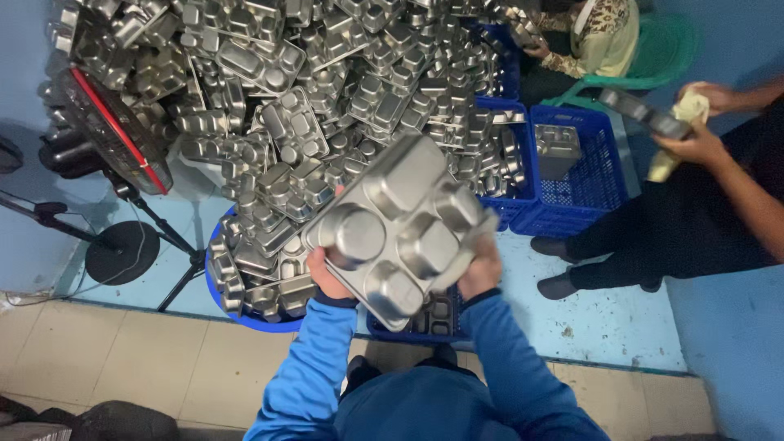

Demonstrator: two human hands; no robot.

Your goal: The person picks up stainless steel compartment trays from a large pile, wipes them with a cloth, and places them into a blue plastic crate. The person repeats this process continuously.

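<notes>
currently: compartment tray held in both hands above the heap

i hold a steel compartment tray (pixel 400 224) underside up, left hand (pixel 327 273) closed on its near-left edge, right hand (pixel 480 269) closed on its near-right corner. it hangs above the blue tub (pixel 245 314) beside the tray pile (pixel 310 90). risk: both grips sit on one end, so the smooth metal may slip and fall. long axis runs near-left to far-right, tilted towards me.

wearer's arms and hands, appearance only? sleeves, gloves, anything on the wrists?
Both arms are in bright blue long sleeves of smooth, slightly shiny fabric that creases at the elbows. Each sleeve ends in a darker navy cuff at the wrist. The left hand and right hand are bare: no gloves. No watch, band or ring shows, and no markings on the sleeves.
</notes>
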